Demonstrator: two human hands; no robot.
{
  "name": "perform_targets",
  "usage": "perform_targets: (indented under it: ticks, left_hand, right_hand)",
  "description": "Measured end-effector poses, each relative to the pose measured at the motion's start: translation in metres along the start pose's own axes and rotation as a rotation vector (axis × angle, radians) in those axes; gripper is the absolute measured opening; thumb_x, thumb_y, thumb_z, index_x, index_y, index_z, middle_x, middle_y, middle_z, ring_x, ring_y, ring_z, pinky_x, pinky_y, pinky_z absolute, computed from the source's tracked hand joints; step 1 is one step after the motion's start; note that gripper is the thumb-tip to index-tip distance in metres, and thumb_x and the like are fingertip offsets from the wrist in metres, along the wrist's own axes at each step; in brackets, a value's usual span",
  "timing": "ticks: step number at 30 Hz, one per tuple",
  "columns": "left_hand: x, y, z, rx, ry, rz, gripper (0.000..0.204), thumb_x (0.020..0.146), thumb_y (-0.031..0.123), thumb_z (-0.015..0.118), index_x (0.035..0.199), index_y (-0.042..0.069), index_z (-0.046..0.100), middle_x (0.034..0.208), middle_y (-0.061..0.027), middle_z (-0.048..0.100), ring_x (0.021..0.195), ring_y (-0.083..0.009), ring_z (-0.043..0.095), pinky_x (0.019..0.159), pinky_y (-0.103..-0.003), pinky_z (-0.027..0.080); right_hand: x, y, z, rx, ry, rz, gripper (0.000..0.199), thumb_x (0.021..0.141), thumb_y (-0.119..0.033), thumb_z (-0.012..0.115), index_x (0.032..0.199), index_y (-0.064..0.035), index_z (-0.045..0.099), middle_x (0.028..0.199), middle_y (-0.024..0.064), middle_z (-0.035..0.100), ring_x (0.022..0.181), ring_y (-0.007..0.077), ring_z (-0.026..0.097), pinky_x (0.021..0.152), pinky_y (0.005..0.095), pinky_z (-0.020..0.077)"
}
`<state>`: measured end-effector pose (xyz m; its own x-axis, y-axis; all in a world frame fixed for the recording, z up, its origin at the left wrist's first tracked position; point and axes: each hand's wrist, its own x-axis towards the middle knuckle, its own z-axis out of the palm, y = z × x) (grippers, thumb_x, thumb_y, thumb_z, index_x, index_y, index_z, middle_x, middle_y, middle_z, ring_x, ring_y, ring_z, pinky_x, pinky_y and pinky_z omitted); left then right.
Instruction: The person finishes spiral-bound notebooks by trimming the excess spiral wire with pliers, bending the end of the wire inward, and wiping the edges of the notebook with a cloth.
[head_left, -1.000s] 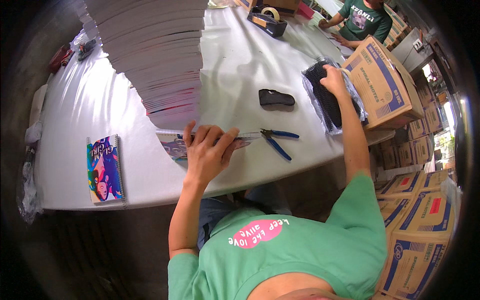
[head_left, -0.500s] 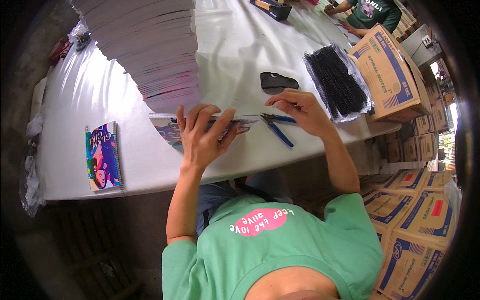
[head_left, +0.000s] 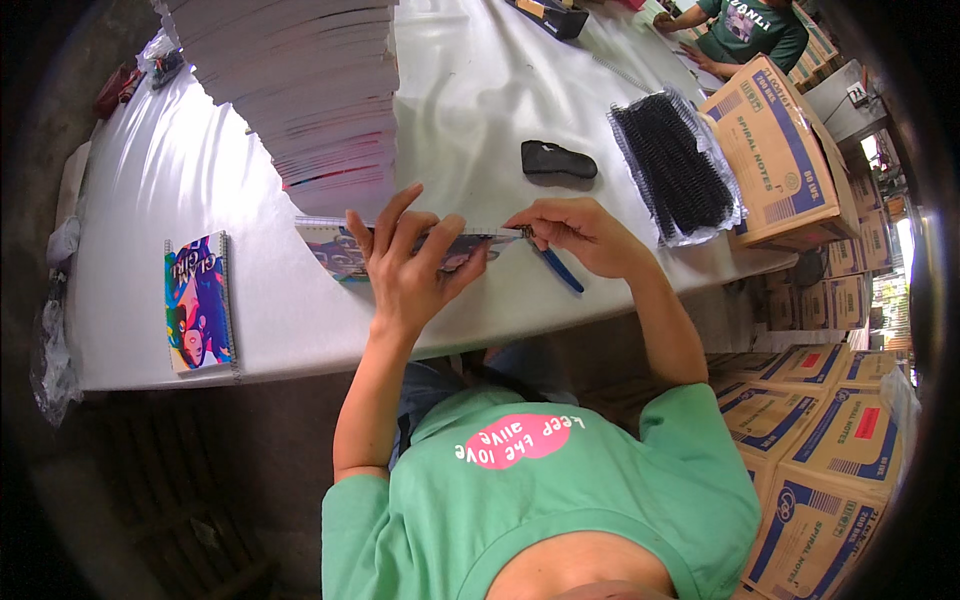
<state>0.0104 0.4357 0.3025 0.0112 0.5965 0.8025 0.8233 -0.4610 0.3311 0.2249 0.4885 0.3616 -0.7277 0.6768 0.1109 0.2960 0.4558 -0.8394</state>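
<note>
Near the front edge of the counter [head_left: 270, 340], a notebook [head_left: 335, 255] is gripped by the left hand [head_left: 408, 260], its middle hidden behind spread, bent fingers. At its right end, the right hand's [head_left: 585, 235] fingers are drawn together; what is gripped there, if anything, cannot be told. Blue-handled pliers [head_left: 563, 272] are partly covered by that hand. A tall paper stack [head_left: 310, 120] is cut off above.

Worn on the person's head, the wide fisheye camera looks steeply down from above the near side of the white table [head_left: 470, 130], facing across it, near enough that the wearer's green shirt [head_left: 440, 510] fills the view below the table's near edge.
</note>
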Motion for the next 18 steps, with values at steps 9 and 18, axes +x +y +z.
perform_targets:
  ticks: [9,18]
  left_hand:
    - [0.0036,0.0049,-0.0055,-0.057,-0.016,-0.032,0.021,0.063,0.031,0.077,0.077,0.020,0.066,0.070,0.0024,0.050,0.109,-0.0196,0.052,0.111,-0.048,0.002]
    - [0.0050,0.0046,-0.0055,-0.045,-0.025,-0.055,0.021,0.062,0.032,0.078,0.076,0.021,0.066,0.069,0.0026,0.048,0.108,-0.0192,0.053,0.110,-0.049,0.004]
  right_hand:
    - [0.0076,0.0030,0.0004,0.067,-0.042,-0.018,0.020,0.083,0.002,0.049,0.100,-0.0011,0.058,0.063,0.0040,0.046,0.057,0.0141,0.048,0.056,0.0265,0.0390]
    - [0.0097,-0.0044,0.0070,-0.334,0.098,-0.212,0.020,0.077,-0.012,0.070,0.092,-0.0033,0.060,0.068,0.0094,0.056,0.057,0.0210,0.056,0.053,0.0314,0.0417]
